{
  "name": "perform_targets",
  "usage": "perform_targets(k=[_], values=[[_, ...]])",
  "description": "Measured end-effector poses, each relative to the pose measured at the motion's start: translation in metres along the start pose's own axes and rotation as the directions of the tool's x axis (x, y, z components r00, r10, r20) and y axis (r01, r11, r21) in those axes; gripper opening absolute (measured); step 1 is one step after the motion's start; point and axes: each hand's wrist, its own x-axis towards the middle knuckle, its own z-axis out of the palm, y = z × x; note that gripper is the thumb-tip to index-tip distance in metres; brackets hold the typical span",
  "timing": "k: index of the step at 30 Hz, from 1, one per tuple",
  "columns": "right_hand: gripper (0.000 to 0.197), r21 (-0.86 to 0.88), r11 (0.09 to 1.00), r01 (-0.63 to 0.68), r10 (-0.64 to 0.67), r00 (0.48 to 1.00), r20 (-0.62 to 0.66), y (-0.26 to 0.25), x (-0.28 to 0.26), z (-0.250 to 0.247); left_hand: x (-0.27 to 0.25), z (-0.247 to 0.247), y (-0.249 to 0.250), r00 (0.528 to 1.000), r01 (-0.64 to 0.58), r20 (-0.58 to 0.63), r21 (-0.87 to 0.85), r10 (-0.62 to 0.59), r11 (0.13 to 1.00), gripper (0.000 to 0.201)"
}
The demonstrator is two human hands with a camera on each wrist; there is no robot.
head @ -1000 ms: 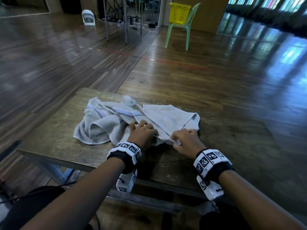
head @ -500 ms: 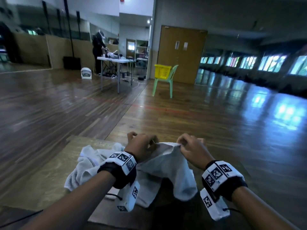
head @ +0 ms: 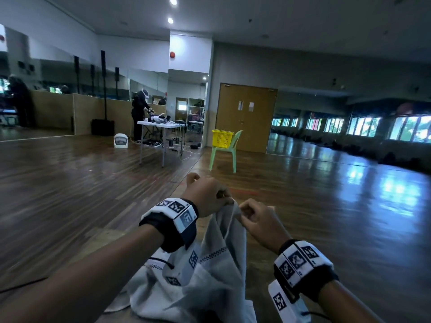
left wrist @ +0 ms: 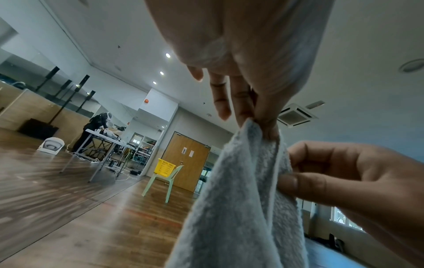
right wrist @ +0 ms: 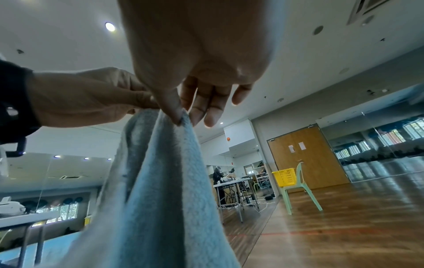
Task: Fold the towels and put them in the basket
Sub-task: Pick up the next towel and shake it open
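A pale grey towel [head: 217,273] with a checkered stripe hangs in the air from both my hands, its lower part trailing out of the bottom of the head view. My left hand [head: 207,197] pinches its top edge between thumb and fingers, as the left wrist view shows on the towel [left wrist: 241,208]. My right hand [head: 256,220] pinches the same edge just to the right, thumb against fingers, with the towel [right wrist: 160,181] draping below. The two hands are close together. A yellow basket [head: 222,138] stands on a green chair [head: 225,152] far across the floor.
The wooden table [head: 102,241] lies low under my left forearm. A wide wooden floor [head: 303,194] stretches ahead to the chair. A white folding table [head: 163,127] with a person behind it stands at the back left, beside a small white fan [head: 120,141].
Both hands have lifted the towel off the table and come closer together. The head view has tilted up from the table to the room.
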Motion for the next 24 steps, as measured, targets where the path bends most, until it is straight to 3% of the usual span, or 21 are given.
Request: perform_targets(k=[4, 6, 10, 14, 19, 24], values=[[0.019, -0.088, 0.994, 0.071, -0.085, 0.982, -0.171, -0.009, -0.002, -0.007, -0.001, -0.010, 0.003, 1.000, 0.007, -0.024, -0.007, -0.007, 1.000, 0.021], [0.015, -0.108, 0.989, 0.106, -0.123, 0.978, -0.166, -0.014, -0.004, -0.007, -0.001, -0.013, 0.006, 0.999, 0.014, -0.030, -0.021, -0.014, 1.000, 0.023], [0.003, -0.097, 0.994, 0.041, -0.050, 0.995, -0.089, -0.012, -0.011, -0.002, -0.002, -0.015, 0.012, 0.999, 0.013, -0.033, -0.037, -0.015, 0.999, 0.022], [0.035, -0.109, 0.991, -0.072, 0.059, 0.992, -0.113, -0.008, -0.014, 0.002, -0.005, -0.014, 0.017, 1.000, -0.001, -0.031, -0.037, -0.001, 0.999, 0.020], [0.016, -0.154, 0.976, -0.157, 0.132, 0.978, -0.162, -0.007, -0.017, 0.000, -0.007, -0.012, 0.017, 0.998, -0.052, -0.028, -0.003, 0.052, 0.999, 0.018], [0.008, -0.204, 0.970, -0.130, 0.083, 0.971, -0.222, -0.014, -0.008, -0.025, -0.013, -0.003, 0.004, 0.987, -0.152, 0.081, 0.217, 0.137, 0.964, 0.012]])
